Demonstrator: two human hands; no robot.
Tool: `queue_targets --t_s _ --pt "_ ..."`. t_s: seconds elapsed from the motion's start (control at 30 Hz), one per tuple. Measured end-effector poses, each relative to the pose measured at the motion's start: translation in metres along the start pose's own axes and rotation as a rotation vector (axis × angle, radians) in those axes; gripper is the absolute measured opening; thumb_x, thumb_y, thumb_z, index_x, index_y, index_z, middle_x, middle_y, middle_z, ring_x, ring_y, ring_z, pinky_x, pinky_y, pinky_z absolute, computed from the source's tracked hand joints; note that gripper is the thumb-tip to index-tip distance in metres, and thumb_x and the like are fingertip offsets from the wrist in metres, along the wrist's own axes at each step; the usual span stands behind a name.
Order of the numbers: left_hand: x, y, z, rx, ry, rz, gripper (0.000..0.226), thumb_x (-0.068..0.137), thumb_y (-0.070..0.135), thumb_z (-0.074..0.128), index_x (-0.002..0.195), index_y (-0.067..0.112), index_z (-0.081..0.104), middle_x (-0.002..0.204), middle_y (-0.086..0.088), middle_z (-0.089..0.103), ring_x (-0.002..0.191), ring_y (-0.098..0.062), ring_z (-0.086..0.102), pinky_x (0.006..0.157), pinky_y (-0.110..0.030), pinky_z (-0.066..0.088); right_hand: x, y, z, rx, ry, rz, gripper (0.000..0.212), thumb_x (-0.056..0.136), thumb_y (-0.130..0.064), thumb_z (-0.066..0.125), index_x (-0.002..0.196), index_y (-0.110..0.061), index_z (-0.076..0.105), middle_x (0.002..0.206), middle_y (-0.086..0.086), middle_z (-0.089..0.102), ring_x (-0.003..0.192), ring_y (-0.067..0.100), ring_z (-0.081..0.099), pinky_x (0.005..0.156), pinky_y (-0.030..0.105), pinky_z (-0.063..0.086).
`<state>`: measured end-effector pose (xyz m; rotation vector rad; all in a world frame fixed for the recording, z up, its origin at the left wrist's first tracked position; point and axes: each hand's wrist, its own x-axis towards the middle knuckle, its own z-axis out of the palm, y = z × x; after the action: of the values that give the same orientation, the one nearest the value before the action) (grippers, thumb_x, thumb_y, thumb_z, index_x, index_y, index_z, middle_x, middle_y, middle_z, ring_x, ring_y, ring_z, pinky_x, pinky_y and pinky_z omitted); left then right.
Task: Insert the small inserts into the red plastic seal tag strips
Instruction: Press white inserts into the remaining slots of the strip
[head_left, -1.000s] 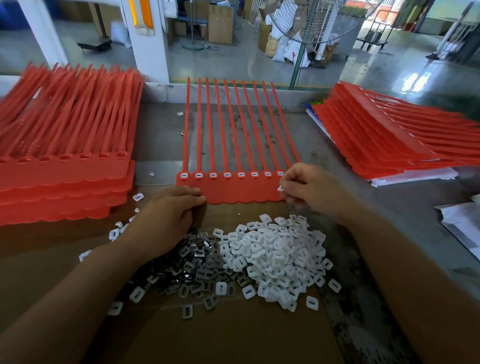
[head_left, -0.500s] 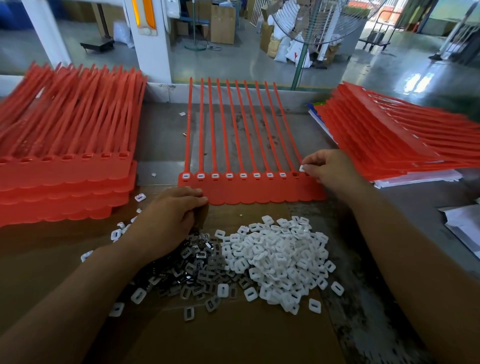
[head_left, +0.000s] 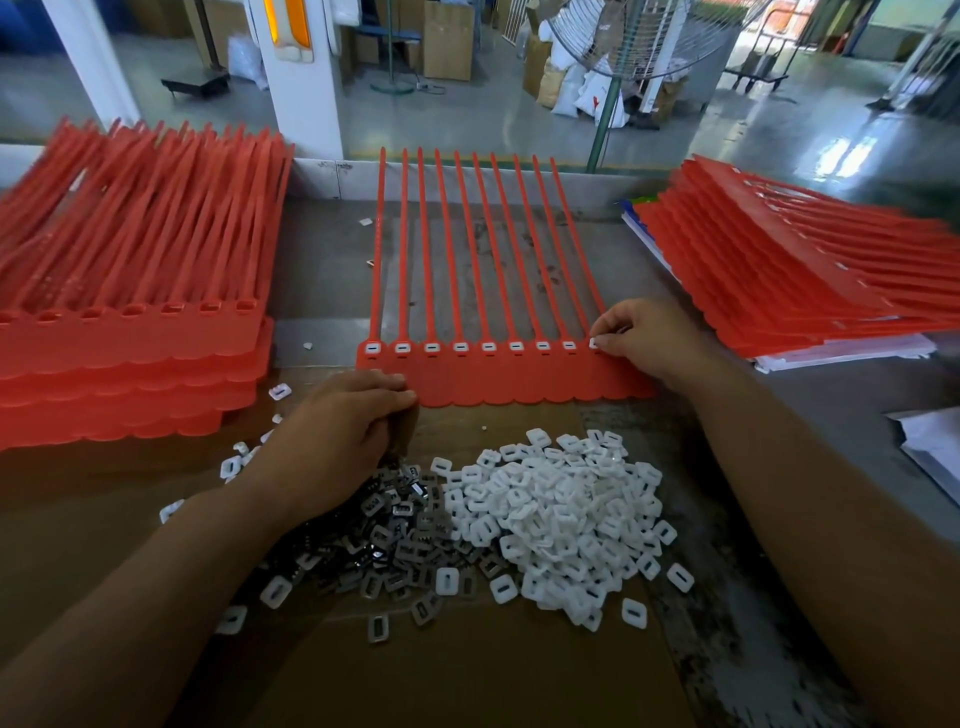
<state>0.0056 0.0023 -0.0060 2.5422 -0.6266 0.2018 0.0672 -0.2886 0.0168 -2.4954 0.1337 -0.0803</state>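
Note:
A red seal tag strip (head_left: 498, 376) lies flat in the middle of the table, its several tails pointing away from me. White inserts sit in most of its sockets. My right hand (head_left: 644, 338) pinches a small white insert (head_left: 594, 342) at the rightmost socket. My left hand (head_left: 337, 436) rests with curled fingers at the strip's near left corner, over the dark metal inserts (head_left: 395, 525); what it holds is hidden. A heap of white inserts (head_left: 561, 514) lies on the cardboard between my arms.
A stack of red strips (head_left: 130, 332) lies at the left and another stack (head_left: 795, 280) at the right on white paper. Loose inserts scatter around the cardboard sheet (head_left: 467, 675). White paper (head_left: 935, 452) sits at the right edge. A fan stands beyond the table.
My right hand moved from the heap side up to the strip's right end, bringing a white insert to the last socket. My left hand stayed in place.

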Motion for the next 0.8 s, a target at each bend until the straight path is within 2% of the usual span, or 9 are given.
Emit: queue_targets --t_s 0.1,0.2,0.27,0.33,0.37,0.43,0.53,0.7,0.8 --pt "0.000 0.001 0.000 0.001 -0.002 -0.001 0.039 0.084 -0.003 0.049 0.118 0.012 0.060 0.131 -0.003 0.052 0.123 -0.017 0.043 0.102 -0.019 0.022 0.000 0.000 0.000 -0.001 0.024 0.000 0.005 0.079 -0.007 0.067 0.084 -0.010 0.067 0.077 -0.003 0.057 0.073 0.007 0.050 0.056 0.011 0.033" --pt "-0.001 0.002 -0.001 -0.004 0.001 -0.005 0.040 0.084 -0.003 0.049 0.119 0.012 0.059 0.132 -0.002 0.052 0.124 -0.016 0.043 0.101 -0.016 0.020 0.001 -0.001 0.001 0.028 0.030 0.036 0.009 0.077 -0.005 0.069 0.080 -0.013 0.065 0.071 -0.007 0.056 0.066 0.002 0.049 0.055 0.011 0.034" --pt "-0.001 0.002 -0.001 0.001 -0.002 0.000 0.040 0.084 -0.003 0.049 0.119 0.013 0.059 0.132 -0.002 0.051 0.124 -0.016 0.042 0.101 -0.016 0.020 0.003 -0.002 0.001 0.065 0.038 0.080 0.015 0.074 -0.004 0.072 0.081 -0.013 0.063 0.073 -0.003 0.058 0.071 0.008 0.053 0.061 0.017 0.040" --pt "0.000 0.002 -0.001 0.004 -0.004 -0.001 0.040 0.084 -0.002 0.049 0.120 0.013 0.059 0.132 -0.001 0.051 0.124 -0.016 0.042 0.100 -0.015 0.020 0.006 -0.004 0.000 0.111 0.035 0.136 0.021 0.070 -0.002 0.075 0.079 -0.014 0.059 0.084 0.003 0.062 0.082 0.015 0.056 0.073 0.024 0.044" --pt "0.000 0.002 -0.001 0.005 -0.005 -0.002 0.040 0.084 -0.002 0.049 0.120 0.013 0.059 0.133 -0.001 0.051 0.124 -0.016 0.042 0.100 -0.014 0.019 0.008 -0.005 -0.001 0.129 0.025 0.165 0.023 0.069 -0.001 0.076 0.076 -0.015 0.058 0.088 0.004 0.062 0.086 0.016 0.056 0.074 0.025 0.044" --pt "0.000 0.003 -0.001 0.001 -0.004 -0.006 0.040 0.084 -0.003 0.049 0.119 0.013 0.059 0.132 -0.002 0.051 0.124 -0.016 0.042 0.100 -0.013 0.019 0.011 -0.008 -0.004 0.133 -0.006 0.215 0.027 0.067 -0.002 0.077 0.071 -0.019 0.056 0.091 0.003 0.062 0.084 0.014 0.055 0.065 0.023 0.040" --pt "-0.001 0.003 -0.001 -0.005 -0.002 -0.010 0.040 0.084 -0.003 0.049 0.119 0.012 0.059 0.132 -0.002 0.052 0.123 -0.016 0.043 0.101 -0.016 0.020 0.014 -0.011 -0.007 0.129 -0.042 0.251 0.028 0.067 -0.002 0.077 0.069 -0.021 0.056 0.088 0.002 0.062 0.069 0.005 0.049 0.052 0.020 0.032" --pt "0.000 0.002 -0.001 -0.011 -0.003 -0.016 0.040 0.083 -0.004 0.049 0.118 0.012 0.060 0.131 -0.001 0.052 0.124 -0.017 0.043 0.103 -0.019 0.022 0.012 -0.011 -0.007 0.175 -0.042 0.263 0.029 0.068 0.001 0.075 0.068 -0.020 0.054 0.071 -0.003 0.059 0.061 0.003 0.046 0.049 0.019 0.028" --pt "0.000 0.002 0.000 -0.004 -0.004 -0.010 0.040 0.083 -0.003 0.049 0.119 0.013 0.060 0.131 -0.001 0.052 0.124 -0.017 0.043 0.104 -0.021 0.023 0.010 -0.009 -0.005 0.194 0.005 0.250 0.029 0.068 0.001 0.075 0.066 -0.019 0.055 0.067 -0.005 0.058 0.061 0.003 0.049 0.050 0.018 0.031"
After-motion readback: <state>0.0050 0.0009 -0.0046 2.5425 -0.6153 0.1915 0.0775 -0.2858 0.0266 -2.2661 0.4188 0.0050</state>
